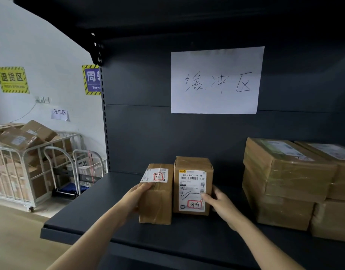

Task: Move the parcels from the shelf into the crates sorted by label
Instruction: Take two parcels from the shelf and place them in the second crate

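The left hand (pixel 137 194) curls its fingers round the side of a small brown box (pixel 158 205). The right hand (pixel 220 204) grips the taller box (pixel 193 184) by its side and front. Both boxes stand close together on the dark shelf (pixel 101 221), with bigger boxes (pixel 284 184) stacked to the right.

I'm in a parcel sorting warehouse: the dark steel shelf (pixel 89 201) I face carries taped, labelled cartons (pixel 284 182) under a handwritten zone sheet (pixel 216 80), and left of the shelf hazard-striped area signs (pixel 11 79) hang above a cage trolley (pixel 11 172) heaped with boxes (pixel 27 135).
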Motion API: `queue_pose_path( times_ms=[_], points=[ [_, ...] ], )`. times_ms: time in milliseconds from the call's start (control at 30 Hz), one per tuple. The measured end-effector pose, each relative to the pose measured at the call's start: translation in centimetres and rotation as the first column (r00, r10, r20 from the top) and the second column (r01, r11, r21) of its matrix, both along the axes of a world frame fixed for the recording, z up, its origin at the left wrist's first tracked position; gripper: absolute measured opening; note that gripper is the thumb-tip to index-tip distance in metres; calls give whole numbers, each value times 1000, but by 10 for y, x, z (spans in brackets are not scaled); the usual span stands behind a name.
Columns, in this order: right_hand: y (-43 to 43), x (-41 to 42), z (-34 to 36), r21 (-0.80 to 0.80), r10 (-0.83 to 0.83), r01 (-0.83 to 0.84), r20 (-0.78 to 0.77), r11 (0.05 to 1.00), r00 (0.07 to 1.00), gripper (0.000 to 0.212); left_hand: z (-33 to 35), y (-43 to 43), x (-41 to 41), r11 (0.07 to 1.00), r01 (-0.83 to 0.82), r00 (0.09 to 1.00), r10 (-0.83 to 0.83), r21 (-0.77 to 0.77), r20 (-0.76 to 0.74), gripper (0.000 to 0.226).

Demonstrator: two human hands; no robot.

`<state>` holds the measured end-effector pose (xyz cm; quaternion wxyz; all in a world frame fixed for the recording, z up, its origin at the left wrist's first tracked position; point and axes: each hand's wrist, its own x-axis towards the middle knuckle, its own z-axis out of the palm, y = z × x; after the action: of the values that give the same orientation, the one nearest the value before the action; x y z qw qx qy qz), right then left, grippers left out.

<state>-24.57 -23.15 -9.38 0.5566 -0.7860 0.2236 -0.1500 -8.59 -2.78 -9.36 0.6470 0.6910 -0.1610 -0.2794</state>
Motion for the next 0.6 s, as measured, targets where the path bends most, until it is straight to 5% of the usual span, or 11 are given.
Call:
queue_pose_path(
  times_ms=[200, 400, 600],
  points=[
    [-8, 1, 11, -21, -3, 5, 70, 1000, 998, 46, 4, 6, 7, 970, 234, 959, -219, -63, 178, 105],
    [-8, 1, 7, -47, -25, 28, 65, 998, 998, 43, -1, 2, 6, 959, 267, 906, -217, -94, 363, 88],
    [-3, 4, -1, -115, -25, 26, 6, 993, 1000, 47, -38, -5, -2, 985, -138, 836, 61, 102, 545, 91]
  ],
)
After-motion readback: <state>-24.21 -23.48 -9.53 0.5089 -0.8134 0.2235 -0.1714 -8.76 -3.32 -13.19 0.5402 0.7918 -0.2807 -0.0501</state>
